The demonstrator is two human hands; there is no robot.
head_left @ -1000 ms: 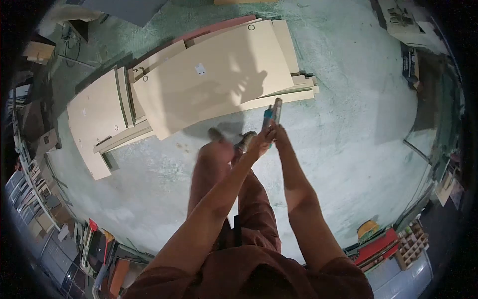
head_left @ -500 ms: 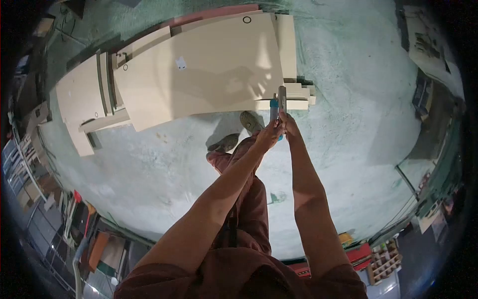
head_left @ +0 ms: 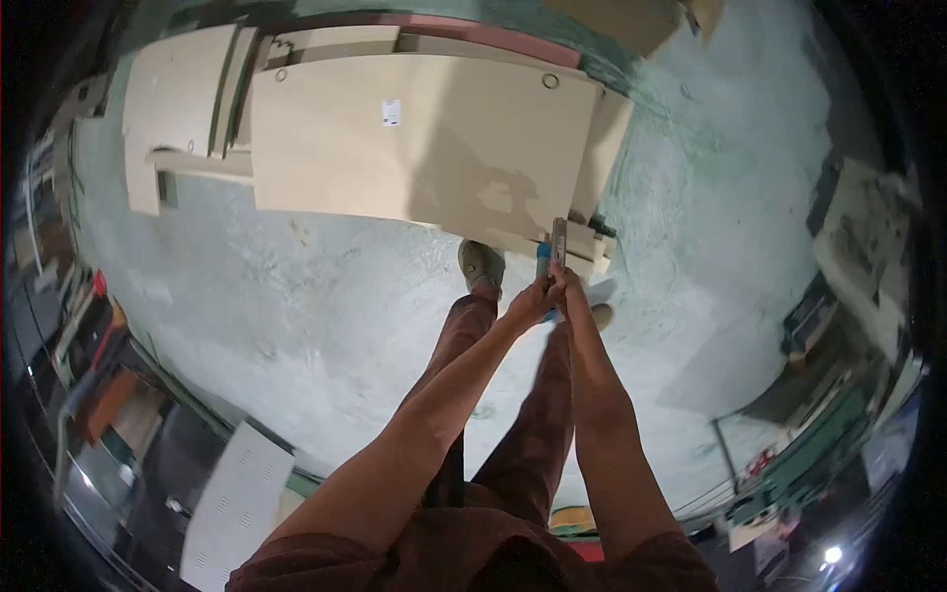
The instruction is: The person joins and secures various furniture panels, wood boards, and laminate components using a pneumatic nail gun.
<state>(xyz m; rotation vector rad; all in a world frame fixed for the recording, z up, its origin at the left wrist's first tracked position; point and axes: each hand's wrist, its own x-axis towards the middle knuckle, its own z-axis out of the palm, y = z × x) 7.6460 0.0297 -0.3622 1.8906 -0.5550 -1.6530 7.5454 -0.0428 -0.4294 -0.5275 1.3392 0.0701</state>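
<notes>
Both hands are close together in front of me, over the floor near the edge of a large beige panel (head_left: 326, 148). They are closed around a blue-and-grey tool (head_left: 544, 259) with a long metal bar (head_left: 559, 240) alongside its blue part, both pointing away from me. My left hand (head_left: 531, 302) grips the blue side from the left. Against it, my right hand (head_left: 566, 285) is wrapped at the base of the metal bar. The fingers partly hide the tool's lower end, so its exact kind does not show.
Narrow beige boards (head_left: 590, 247) stick out past the panel's right end. More panels (head_left: 182, 84) lie at the left. My shoes (head_left: 480, 264) stand on the grey-green floor (head_left: 326, 326) close to the panel's near edge. A white slotted sheet (head_left: 237, 503) is at the lower left.
My legs have stepped apart, one foot now to the right under my hands. The view has turned, and the panels' right end sits lower. Both hands keep hold of the tool.
</notes>
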